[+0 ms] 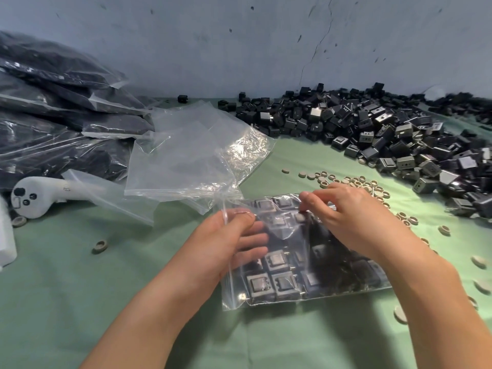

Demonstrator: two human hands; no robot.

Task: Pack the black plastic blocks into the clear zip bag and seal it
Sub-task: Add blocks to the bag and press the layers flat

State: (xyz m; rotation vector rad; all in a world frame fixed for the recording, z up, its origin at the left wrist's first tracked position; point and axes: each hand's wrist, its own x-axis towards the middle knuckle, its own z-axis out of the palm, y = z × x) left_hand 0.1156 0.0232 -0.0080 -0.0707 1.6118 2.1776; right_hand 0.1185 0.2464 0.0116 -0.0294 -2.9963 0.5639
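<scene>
A clear zip bag (269, 296) lies flat on the green table in front of me, filled with several black plastic blocks (277, 283) set side by side. My left hand (229, 243) pinches the bag's left edge near its top corner, thumb on top and fingers partly under the film. My right hand (343, 217) pinches the bag's upper edge with curled fingertips. A large heap of loose black blocks (372, 129) covers the table at the back right.
Empty clear bags (191, 155) lie behind the left hand. Packed bags (53, 107) are stacked at far left, with a white controller (34, 195) in front. Small beige rings (359, 182) are scattered right of the bag. A grey wall closes the back.
</scene>
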